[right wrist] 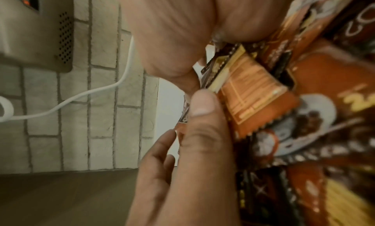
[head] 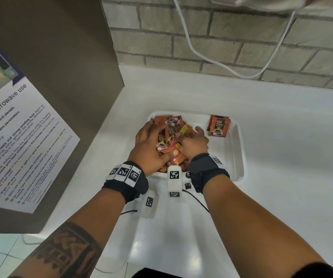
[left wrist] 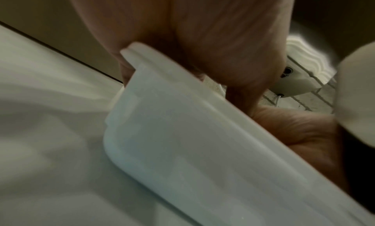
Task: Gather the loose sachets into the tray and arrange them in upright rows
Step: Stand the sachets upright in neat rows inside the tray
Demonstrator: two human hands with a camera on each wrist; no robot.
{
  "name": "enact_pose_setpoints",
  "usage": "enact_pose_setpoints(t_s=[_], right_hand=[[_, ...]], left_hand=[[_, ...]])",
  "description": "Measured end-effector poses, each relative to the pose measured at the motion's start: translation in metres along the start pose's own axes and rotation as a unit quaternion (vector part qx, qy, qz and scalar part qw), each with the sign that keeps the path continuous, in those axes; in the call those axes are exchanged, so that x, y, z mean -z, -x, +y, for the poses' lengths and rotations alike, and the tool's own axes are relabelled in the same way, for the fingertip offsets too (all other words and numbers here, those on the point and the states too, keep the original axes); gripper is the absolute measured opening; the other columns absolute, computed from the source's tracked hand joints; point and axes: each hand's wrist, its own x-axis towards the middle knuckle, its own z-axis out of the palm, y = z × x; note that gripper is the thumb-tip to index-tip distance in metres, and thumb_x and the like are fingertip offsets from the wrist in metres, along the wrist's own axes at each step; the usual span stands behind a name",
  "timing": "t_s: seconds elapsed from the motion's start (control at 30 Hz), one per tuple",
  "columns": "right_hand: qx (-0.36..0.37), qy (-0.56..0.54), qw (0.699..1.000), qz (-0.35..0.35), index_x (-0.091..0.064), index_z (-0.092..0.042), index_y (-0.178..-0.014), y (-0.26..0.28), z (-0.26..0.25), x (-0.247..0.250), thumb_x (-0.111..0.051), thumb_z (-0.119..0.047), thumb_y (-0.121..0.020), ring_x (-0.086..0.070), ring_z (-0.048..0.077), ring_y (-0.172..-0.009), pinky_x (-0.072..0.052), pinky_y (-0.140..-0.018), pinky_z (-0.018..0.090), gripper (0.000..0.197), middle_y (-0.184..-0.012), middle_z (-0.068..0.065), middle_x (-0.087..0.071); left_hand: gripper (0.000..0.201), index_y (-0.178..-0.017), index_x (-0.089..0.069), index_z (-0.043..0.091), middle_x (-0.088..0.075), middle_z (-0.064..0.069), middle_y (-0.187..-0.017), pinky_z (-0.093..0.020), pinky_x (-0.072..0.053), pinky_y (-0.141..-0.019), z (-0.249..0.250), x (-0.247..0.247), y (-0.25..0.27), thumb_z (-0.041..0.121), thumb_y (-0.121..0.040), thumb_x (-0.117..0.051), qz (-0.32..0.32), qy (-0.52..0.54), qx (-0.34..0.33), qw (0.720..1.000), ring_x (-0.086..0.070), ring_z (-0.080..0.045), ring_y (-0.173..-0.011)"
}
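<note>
Your left hand (head: 151,145) and right hand (head: 194,144) grasp the messy sachets (head: 170,135) in the tray (head: 239,157); gathering looks done. Only one small row (head: 218,126) stands, maybe leaning; most still need lining up.

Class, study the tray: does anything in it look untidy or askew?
Yes. The sachets under both hands lie jumbled at all angles in the tray's left half, while a few sachets stand neatly at its far right.

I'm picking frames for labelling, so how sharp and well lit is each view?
Head view: bright and sharp, edges bowed by the wide lens. Left wrist view: dim and soft, the tray wall fills it. Right wrist view: dim, sachets smeared by blur at right, brick wall clearer.
</note>
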Motion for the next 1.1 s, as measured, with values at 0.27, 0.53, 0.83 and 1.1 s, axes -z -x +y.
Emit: enact_pose_setpoints(t_s=[0.27, 0.53, 0.83, 1.1], right_hand=[[-0.037, -0.088, 0.992, -0.081, -0.040, -0.007, -0.143, -0.016, 0.000, -0.012, -0.077, -0.039, -0.061, -0.068, 0.031, -0.104, -0.054, -0.095, 0.048, 0.096, -0.119, 0.010, -0.069], [0.021, 0.031, 0.997, -0.067, -0.072, -0.015, -0.099, -0.006, -0.011, -0.013, -0.067, -0.043, -0.070, -0.069, 0.028, -0.092, -0.057, -0.084, 0.038, 0.041, -0.096, 0.006, -0.074], [-0.006, 0.132, 0.989, -0.064, -0.040, -0.013, -0.142, -0.001, -0.021, -0.003, -0.061, -0.032, -0.089, -0.042, 0.033, -0.131, -0.038, -0.106, 0.039, 0.060, -0.139, 0.015, -0.043], [0.060, 0.124, 0.977, -0.164, -0.058, -0.030, -0.128, 0.001, -0.023, -0.018, -0.046, -0.041, -0.079, -0.062, 0.028, -0.109, -0.045, -0.102, 0.049, 0.051, -0.117, 0.003, -0.067]], left_hand=[[0.080, -0.143, -0.046, 0.032, -0.017, 0.002, -0.164, -0.046, -0.029, -0.116, -0.004, -0.003, -0.001, 0.076, -0.076, -0.048, -0.011, -0.057, -0.018, 0.998, -0.011, -0.026, -0.150], [0.055, -0.123, -0.050, 0.026, -0.030, 0.003, -0.154, -0.038, -0.043, -0.108, -0.002, -0.006, 0.000, 0.049, -0.079, -0.075, 0.022, 0.004, -0.014, 1.000, -0.038, -0.019, -0.139], [0.060, -0.140, -0.053, 0.027, -0.025, 0.001, -0.154, -0.037, -0.034, -0.115, -0.001, -0.006, 0.000, 0.051, -0.086, -0.067, 0.021, -0.043, -0.036, 0.998, -0.023, -0.021, -0.143], [0.074, -0.147, -0.043, 0.024, -0.024, 0.001, -0.163, -0.043, -0.025, -0.121, 0.003, -0.002, -0.003, 0.056, -0.082, -0.058, -0.027, -0.016, -0.016, 0.999, -0.012, -0.017, -0.153]])
